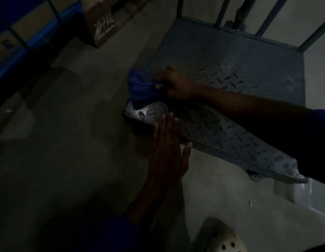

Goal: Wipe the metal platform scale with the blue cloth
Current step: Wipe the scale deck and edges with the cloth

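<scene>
My right hand (176, 85) gripped the blue cloth (141, 86) mid-frame to scrub the platform scale (230, 57) corner; left hand (167, 142), fingers flat, braced its edge, I guess.

The concrete floor (76, 142) is grey, dim and shadowed on the left, paler at the lower right. The metal platform scale (230, 57) sits low on it, a dark plate with a raised tread pattern, its near corner pointing at the middle of the view and upright bars rising from its far edge. A cardboard box (103, 28) with white lettering stands beyond the scale's left side, next to a blue rack (16, 57). A perforated pale shoe (218, 237) rests at the bottom edge, a small pale scrap (250, 203) near it.
</scene>
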`<state>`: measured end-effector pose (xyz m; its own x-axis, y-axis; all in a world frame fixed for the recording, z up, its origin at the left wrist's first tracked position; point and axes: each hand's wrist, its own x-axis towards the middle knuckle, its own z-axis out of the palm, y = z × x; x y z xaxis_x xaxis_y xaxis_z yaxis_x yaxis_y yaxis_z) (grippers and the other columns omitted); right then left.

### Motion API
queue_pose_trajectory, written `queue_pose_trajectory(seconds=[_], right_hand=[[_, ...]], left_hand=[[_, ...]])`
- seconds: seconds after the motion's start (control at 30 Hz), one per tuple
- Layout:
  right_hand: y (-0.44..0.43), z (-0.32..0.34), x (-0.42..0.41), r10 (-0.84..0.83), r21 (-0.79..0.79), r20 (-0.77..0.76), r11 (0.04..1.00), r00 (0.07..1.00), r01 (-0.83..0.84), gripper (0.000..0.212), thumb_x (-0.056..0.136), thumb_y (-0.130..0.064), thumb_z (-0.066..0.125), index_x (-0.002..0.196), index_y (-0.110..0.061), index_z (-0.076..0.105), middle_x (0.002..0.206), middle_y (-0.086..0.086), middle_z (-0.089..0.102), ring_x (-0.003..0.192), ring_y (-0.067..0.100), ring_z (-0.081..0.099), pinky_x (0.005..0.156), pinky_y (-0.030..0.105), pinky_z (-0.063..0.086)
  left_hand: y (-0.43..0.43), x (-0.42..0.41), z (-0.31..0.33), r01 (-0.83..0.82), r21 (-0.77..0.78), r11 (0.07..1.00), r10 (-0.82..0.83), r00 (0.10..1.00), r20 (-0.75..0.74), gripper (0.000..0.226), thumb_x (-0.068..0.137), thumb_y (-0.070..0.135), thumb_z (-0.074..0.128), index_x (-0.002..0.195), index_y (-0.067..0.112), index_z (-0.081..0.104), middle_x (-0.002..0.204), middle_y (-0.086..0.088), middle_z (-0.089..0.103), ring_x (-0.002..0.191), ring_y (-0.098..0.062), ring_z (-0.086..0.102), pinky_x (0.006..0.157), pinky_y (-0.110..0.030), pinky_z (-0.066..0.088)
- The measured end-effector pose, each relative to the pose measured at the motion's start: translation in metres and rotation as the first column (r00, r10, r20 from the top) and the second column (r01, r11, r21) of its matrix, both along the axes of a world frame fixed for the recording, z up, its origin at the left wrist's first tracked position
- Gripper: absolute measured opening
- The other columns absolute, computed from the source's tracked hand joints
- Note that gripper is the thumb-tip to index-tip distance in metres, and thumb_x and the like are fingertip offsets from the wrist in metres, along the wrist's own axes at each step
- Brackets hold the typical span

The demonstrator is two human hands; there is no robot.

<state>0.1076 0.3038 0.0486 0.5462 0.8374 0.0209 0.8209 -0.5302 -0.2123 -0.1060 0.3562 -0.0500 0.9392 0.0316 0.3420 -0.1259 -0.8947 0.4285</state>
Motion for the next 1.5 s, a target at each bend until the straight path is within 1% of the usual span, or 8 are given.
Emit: queue_pose_trajectory(seconds=[0.17, 0.47, 0.63, 0.73, 0.87, 1.1, 1.3, 1.5], right_hand=[[-0.019, 0.000, 0.029, -0.312, -0.014, 0.078, 0.949, 0.947, 0.314, 0.063, 0.097, -0.040, 0.035, 0.151, -0.014, 0.052, 0.148, 0.022, 0.057, 0.130, 0.040, 0.058, 0.113, 0.047, 0.031], [0.002, 0.000, -0.036, 0.088, -0.006, -0.044, 0.996, 0.995, -0.089, 0.053, 0.097, -0.024, 0.051, 0.148, -0.012, 0.056, 0.147, 0.021, 0.057, 0.129, 0.038, 0.055, 0.109, 0.039, 0.032], [-0.033, 0.008, -0.008, -0.222, 0.013, 0.035, 0.975, 0.974, 0.221, 0.061, 0.096, -0.035, 0.041, 0.149, -0.006, 0.053, 0.145, 0.027, 0.055, 0.132, 0.044, 0.053, 0.117, 0.056, 0.033], [-0.034, -0.008, -0.038, -0.092, 0.013, 0.110, 0.996, 0.990, 0.091, 0.053, 0.102, -0.032, 0.050, 0.152, -0.016, 0.052, 0.148, 0.026, 0.054, 0.123, 0.046, 0.054, 0.104, 0.052, 0.039], [-0.021, 0.004, -0.056, 0.208, 0.010, -0.128, 0.978, 0.970, -0.209, 0.047, 0.101, -0.023, 0.049, 0.147, -0.019, 0.057, 0.151, 0.014, 0.055, 0.127, 0.021, 0.049, 0.102, 0.030, 0.029], [-0.043, 0.002, -0.042, -0.066, 0.011, -0.060, 0.998, 0.996, 0.067, 0.053, 0.101, -0.022, 0.058, 0.154, -0.024, 0.050, 0.156, 0.017, 0.049, 0.139, 0.031, 0.045, 0.112, 0.036, 0.025], [-0.024, 0.016, -0.060, 0.026, 0.270, -0.436, 0.957, 0.900, 0.104, 0.047, 0.101, -0.009, 0.062, 0.148, -0.009, 0.056, 0.147, 0.004, 0.058, 0.134, 0.014, 0.055, 0.115, 0.022, 0.042], [-0.008, -0.018, -0.059, -0.260, 0.087, -0.050, 0.961, 0.964, 0.264, 0.059, 0.100, -0.040, 0.039, 0.155, -0.020, 0.048, 0.152, 0.023, 0.047, 0.131, 0.047, 0.047, 0.106, 0.049, 0.037]], left_hand=[[-0.014, -0.015, 0.002, 0.044, 0.032, 0.999, -0.043, 0.999, -0.023, 0.076, 0.106, 0.039, 0.051, 0.164, -0.001, 0.022, 0.175, -0.018, 0.011, 0.164, -0.033, 0.005, 0.131, -0.054, 0.016], [-0.031, -0.046, -0.002, 0.063, -0.009, 0.998, -0.064, 0.993, -0.100, 0.084, 0.103, 0.033, 0.058, 0.167, 0.004, 0.012, 0.177, -0.013, 0.002, 0.164, -0.028, 0.000, 0.131, -0.053, 0.018], [-0.035, -0.046, -0.003, 0.038, -0.014, 0.999, -0.039, 0.996, -0.081, 0.081, 0.104, 0.029, 0.057, 0.167, 0.003, 0.014, 0.177, -0.015, 0.005, 0.164, -0.029, 0.001, 0.130, -0.055, 0.018], [-0.036, -0.045, -0.007, 0.030, -0.013, 0.999, -0.031, 0.997, -0.068, 0.079, 0.105, 0.025, 0.056, 0.167, 0.005, 0.013, 0.177, -0.013, 0.004, 0.164, -0.028, 0.000, 0.130, -0.054, 0.019], [-0.040, -0.043, -0.011, 0.008, 0.007, 1.000, -0.007, 0.995, -0.103, 0.083, 0.105, 0.028, 0.056, 0.169, 0.010, 0.006, 0.177, -0.010, -0.005, 0.164, -0.025, -0.006, 0.133, -0.051, 0.013], [-0.035, -0.045, -0.010, 0.033, -0.026, 0.999, -0.035, 0.998, -0.059, 0.079, 0.104, 0.022, 0.057, 0.167, 0.005, 0.014, 0.177, -0.013, 0.004, 0.164, -0.028, 0.001, 0.131, -0.054, 0.016], [-0.022, -0.042, -0.016, 0.062, -0.009, 0.998, -0.062, 0.998, -0.009, 0.075, 0.103, 0.017, 0.059, 0.167, 0.007, 0.021, 0.176, -0.014, 0.012, 0.164, -0.029, 0.007, 0.133, -0.051, 0.014], [-0.032, -0.045, -0.020, 0.065, 0.040, 0.997, -0.064, 0.998, -0.027, 0.081, 0.101, 0.015, 0.057, 0.167, 0.002, 0.012, 0.177, -0.013, 0.004, 0.164, -0.030, 0.002, 0.129, -0.054, 0.021]])
